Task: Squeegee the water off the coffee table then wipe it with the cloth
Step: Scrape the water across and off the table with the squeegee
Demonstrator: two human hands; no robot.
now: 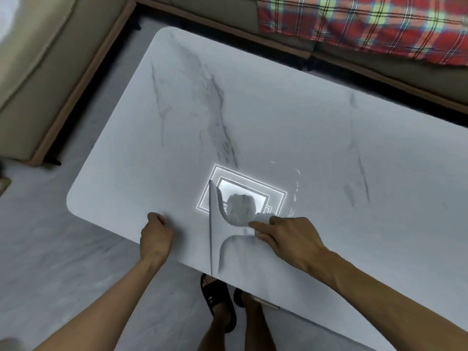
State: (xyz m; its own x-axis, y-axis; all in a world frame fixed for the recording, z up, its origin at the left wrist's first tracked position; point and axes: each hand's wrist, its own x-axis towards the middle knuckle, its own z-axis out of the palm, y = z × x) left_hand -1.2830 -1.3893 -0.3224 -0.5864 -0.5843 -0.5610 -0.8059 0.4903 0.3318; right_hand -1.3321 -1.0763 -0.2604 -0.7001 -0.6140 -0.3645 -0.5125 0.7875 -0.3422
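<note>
Two hands work the near edge of the marble worktop [253,110], and we judge the job to be in its first half. The right hand [288,239] grips the handle of a pale squeegee [222,230], forefinger laid along it. The long blade stands well to that hand's left, running from the near edge out into the reflected ceiling light [276,196]. The left hand [155,234] rests on the worktop to the left of the blade, fingers curled, with nothing visible in it. Beyond the right hand's knuckles a few streaks of water [295,191] catch the light, so we take the squeegee pass as unfinished. How wet the far end is, we cannot tell. No cloth is in view near either hand; the wipe remains to be done.
</note>
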